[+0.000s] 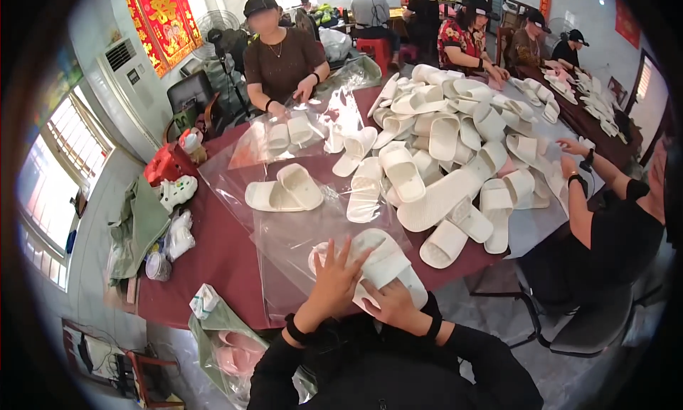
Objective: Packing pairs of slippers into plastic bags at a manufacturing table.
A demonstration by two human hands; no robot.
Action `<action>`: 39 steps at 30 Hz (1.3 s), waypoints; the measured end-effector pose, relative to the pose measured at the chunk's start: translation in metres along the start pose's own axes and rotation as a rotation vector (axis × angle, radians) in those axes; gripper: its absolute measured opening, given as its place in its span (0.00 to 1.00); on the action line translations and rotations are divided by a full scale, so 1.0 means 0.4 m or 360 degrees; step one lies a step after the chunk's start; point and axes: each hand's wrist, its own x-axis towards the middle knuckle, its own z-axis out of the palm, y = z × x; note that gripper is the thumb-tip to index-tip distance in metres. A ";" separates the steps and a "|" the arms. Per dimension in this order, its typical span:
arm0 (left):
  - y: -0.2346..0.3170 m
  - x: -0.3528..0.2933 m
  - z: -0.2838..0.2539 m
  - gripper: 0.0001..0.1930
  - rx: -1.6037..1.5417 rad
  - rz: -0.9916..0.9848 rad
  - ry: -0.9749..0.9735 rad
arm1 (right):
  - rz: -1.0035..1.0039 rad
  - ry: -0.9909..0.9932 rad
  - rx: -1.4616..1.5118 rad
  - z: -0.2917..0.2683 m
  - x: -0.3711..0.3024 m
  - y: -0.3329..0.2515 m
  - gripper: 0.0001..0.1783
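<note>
A pair of white slippers point(385, 256) lies right in front of me on the near part of the table, at the edge of clear plastic. My left hand point(337, 273) rests at their left side, its fingers stretched out and spread over a pale edge. Across the near end of the slippers, my right hand point(390, 302) bends its fingers onto one slipper; their undersides are hidden. Another white pair point(284, 189) lies farther off on the clear plastic sheets point(288, 232). To the right rises a large heap of white slippers point(441, 136).
A dark red cloth covers the table point(203, 257). At its left stand a red bag point(171, 164), a white clog point(178, 192) and a small tub point(158, 266). Across stands a person point(284, 61); another reaches in from the right. A bag with pink slippers point(238, 353) sits below my left.
</note>
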 end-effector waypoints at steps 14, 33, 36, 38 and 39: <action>-0.026 -0.003 -0.008 0.29 0.0182 -0.0092 -0.0137 | 0.0129 -0.0105 -0.0040 0.003 -0.045 -0.003 0.29; -0.053 -0.046 0.065 0.27 -0.0073 -0.0081 -0.0332 | 0.0193 -0.0160 -0.0024 0.053 -0.043 -0.003 0.24; -0.035 -0.051 0.019 0.30 -0.0390 0.0001 -0.0448 | 0.0239 -0.0172 -0.0013 0.037 -0.041 -0.001 0.23; -0.031 -0.026 -0.023 0.31 -0.0400 0.0014 -0.0458 | 0.0184 -0.0166 0.0013 0.034 -0.052 0.002 0.22; -0.026 -0.029 -0.044 0.32 -0.0425 0.0015 -0.0494 | 0.0125 -0.0086 0.0023 0.025 -0.054 -0.001 0.21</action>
